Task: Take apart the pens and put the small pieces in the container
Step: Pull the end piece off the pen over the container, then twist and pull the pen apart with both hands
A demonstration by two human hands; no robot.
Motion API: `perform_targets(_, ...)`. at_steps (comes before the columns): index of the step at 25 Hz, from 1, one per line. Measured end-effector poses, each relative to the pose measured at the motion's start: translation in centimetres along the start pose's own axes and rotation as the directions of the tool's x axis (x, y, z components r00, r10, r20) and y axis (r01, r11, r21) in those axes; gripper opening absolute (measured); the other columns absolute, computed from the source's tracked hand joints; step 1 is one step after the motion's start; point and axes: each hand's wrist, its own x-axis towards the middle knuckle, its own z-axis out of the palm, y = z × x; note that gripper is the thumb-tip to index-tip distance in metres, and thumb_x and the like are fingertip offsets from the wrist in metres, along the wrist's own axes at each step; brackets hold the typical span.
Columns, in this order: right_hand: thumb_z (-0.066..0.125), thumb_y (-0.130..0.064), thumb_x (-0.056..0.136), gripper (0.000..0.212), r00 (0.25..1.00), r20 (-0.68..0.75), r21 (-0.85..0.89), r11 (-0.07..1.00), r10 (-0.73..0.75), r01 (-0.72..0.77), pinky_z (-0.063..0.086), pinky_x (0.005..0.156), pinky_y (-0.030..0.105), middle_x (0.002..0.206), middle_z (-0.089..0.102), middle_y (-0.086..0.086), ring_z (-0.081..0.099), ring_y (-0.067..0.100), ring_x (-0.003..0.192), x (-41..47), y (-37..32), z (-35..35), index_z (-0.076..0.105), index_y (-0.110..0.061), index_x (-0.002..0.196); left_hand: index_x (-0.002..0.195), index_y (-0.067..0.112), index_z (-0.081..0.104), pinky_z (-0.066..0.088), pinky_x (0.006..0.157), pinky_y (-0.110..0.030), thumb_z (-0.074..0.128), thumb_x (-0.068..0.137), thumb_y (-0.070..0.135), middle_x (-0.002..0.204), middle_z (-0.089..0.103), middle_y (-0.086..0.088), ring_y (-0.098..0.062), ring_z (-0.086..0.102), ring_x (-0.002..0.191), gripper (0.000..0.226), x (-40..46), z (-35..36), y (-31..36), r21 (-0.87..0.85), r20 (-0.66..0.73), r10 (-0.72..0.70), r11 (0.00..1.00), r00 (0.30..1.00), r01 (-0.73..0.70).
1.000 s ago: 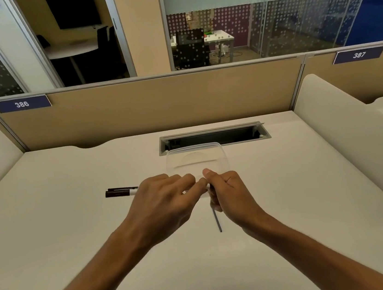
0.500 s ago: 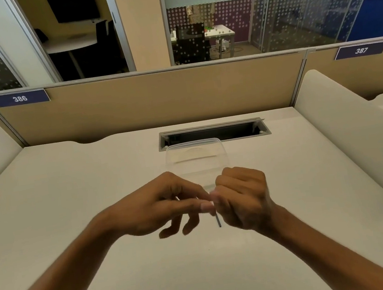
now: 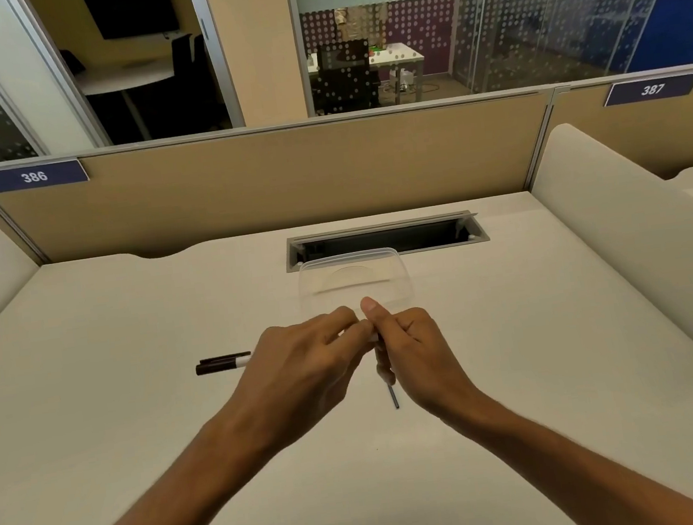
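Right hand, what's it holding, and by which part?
The right hand grips a thin pen piece by its upper part; the left hand pinches its top end.

A clear plastic container (image 3: 354, 278) sits open on the tabletop. A black-and-white pen (image 3: 222, 363) lies flat to its left. A thin dark pen piece (image 3: 393, 396) pokes out below the fingers.

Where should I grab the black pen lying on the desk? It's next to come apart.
Probably the black pen is best pinched across its black barrel, from above: it lies flat on the desk, lengthwise left to right. Its right end hides behind the left hand, so that left stretch is the free part.
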Motion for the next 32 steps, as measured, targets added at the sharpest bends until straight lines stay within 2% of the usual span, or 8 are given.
perform_targets(3,0.044,-0.037,0.095,0.053,0.996,-0.065,0.007,0.998,-0.061,0.062,0.039,0.046,0.014,0.039,0.046,-0.012,0.047,0.004,0.04,-0.1,-0.3,0.3,0.048,-0.027,0.043,0.11,0.008,0.068,0.054,0.045,-0.033,0.071,0.085,0.017,0.08,0.071,-0.006,-0.024,0.063,0.055,0.027,0.1,0.2,0.2,-0.055,0.004,-0.035,0.998,0.999,0.036)
perform_targets(7,0.045,-0.019,0.102,0.064,0.951,-0.121,0.002,0.958,-0.283,0.285,0.034,0.045,0.008,0.038,0.047,-0.016,0.048,0.004,0.039,-0.3,-0.4,0.5,0.048,-0.032,0.039,0.114,0.017,0.066,0.052,0.066,-0.024,0.052,0.097,0.027,0.088,0.072,0.01,-0.011,0.065,0.071,0.024,0.5,-1.0,-0.1,-0.444,0.065,-0.154,0.88,0.986,0.166)
perform_targets(11,0.04,-0.032,0.101,0.062,0.832,-0.1,-0.117,0.837,-0.546,0.535,0.026,0.039,0.016,0.048,0.043,0.0,0.04,0.016,0.038,-0.6,-1.3,0.2,0.044,-0.008,0.044,0.108,0.018,0.069,0.054,0.069,-0.025,0.049,0.097,0.029,0.087,0.071,0.015,-0.007,0.065,0.075,0.025,0.9,-3.1,-0.6,-0.684,0.227,-0.115,0.688,0.967,0.242)
perform_targets(15,0.034,-0.031,0.103,0.063,0.74,-0.069,-0.175,0.738,-0.669,0.652,0.031,0.038,0.02,0.042,0.044,0.004,0.042,0.015,0.039,-0.3,-1.4,-0.4,0.044,-0.003,0.047,0.122,0.008,0.063,0.042,0.059,-0.003,0.048,0.098,0.012,0.067,0.06,0.031,0.008,0.054,0.057,0.029,1.0,-4.2,-1.3,-0.748,0.343,-0.024,0.598,0.939,0.288)
perform_targets(20,0.039,-0.034,0.1,0.046,0.824,-0.069,-0.203,0.816,-0.563,0.541,0.041,0.045,0.017,0.052,0.044,-0.017,0.052,0.002,0.049,0.2,-1.0,-0.7,0.052,-0.018,0.059,0.115,0.017,0.068,0.044,0.065,-0.009,0.051,0.097,0.022,0.071,0.064,0.031,0.007,0.057,0.061,0.025,0.5,-3.1,-1.3,-0.634,0.258,-0.156,0.718,0.954,0.289)
perform_targets(24,0.04,-0.041,0.097,0.045,0.919,-0.03,-0.16,0.909,-0.394,0.385,0.045,0.053,0.028,0.051,0.049,-0.006,0.05,0.011,0.053,0.3,-1.0,-1.7,0.049,-0.019,0.059,0.107,0.025,0.068,0.035,0.054,-0.013,0.051,0.097,0.03,0.067,0.061,0.013,-0.007,0.048,0.055,0.02,0.2,-2.6,-1.9,-0.522,0.187,-0.211,0.806,0.959,0.279)
perform_targets(28,0.048,-0.037,0.096,0.033,0.945,0.088,-0.138,0.936,-0.314,0.324,0.045,0.057,0.012,0.059,0.058,-0.012,0.058,0.005,0.06,0.0,-1.3,-2.5,0.058,-0.024,0.067,0.106,0.027,0.067,0.039,0.054,-0.019,0.05,0.096,0.037,0.069,0.063,0.009,-0.012,0.052,0.06,0.022,0.0,-2.3,-2.1,-0.484,0.194,-0.221,0.826,0.956,0.29)
perform_targets(32,0.052,-0.047,0.088,0.018,0.943,0.149,-0.131,0.94,-0.297,0.316,0.052,0.064,0.015,0.073,0.066,-0.017,0.065,0.005,0.078,-0.1,-1.8,-2.7,0.061,-0.034,0.08,0.094,0.023,0.069,0.036,0.051,-0.02,0.053,0.094,0.037,0.064,0.06,0.007,-0.014,0.051,0.056,0.022,0.3,-2.3,-2.1,-0.505,0.209,-0.245,0.802,0.947,0.319)
